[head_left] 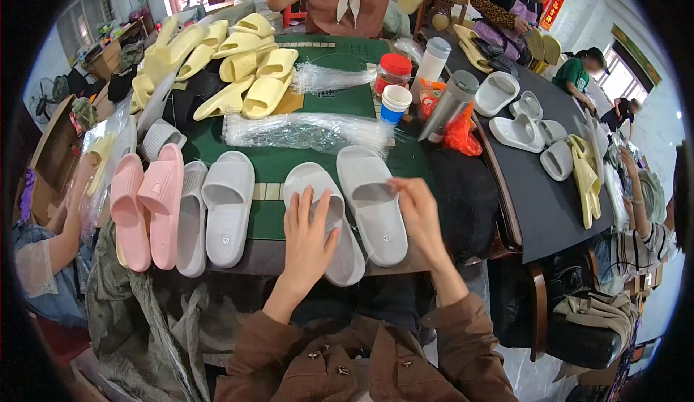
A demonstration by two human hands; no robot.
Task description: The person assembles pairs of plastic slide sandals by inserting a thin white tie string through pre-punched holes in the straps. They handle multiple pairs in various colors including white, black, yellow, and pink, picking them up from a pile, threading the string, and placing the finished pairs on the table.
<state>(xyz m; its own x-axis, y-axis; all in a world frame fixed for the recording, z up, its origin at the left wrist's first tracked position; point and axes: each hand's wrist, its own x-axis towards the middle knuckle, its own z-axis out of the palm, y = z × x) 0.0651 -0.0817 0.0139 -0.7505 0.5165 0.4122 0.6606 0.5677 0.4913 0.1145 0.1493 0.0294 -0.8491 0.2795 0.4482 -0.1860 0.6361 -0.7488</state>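
Two light grey slippers lie side by side before me, toes away. Over the left grey slipper [345, 261] rests my left hand [307, 232], fingers spread across its strap and outer side. My right hand [421, 217] pinches the strap's right edge on the right grey slipper [383, 236]; its fingertips are partly hidden. A thin pale strand shows between the two soles. To their left lies another grey slipper [229, 210], with a second one overlapped beside it. A pair of pink slippers [162, 207] stands at the left edge of the table.
Yellow slippers [242, 66] are heaped at the far left of the green table [416, 160]. Bundles of clear plastic strips [307, 131] lie beyond my hands, near a paper cup [395, 104], a red-lidded jar [392, 73] and flasks [450, 105]. Co-workers surround the tables.
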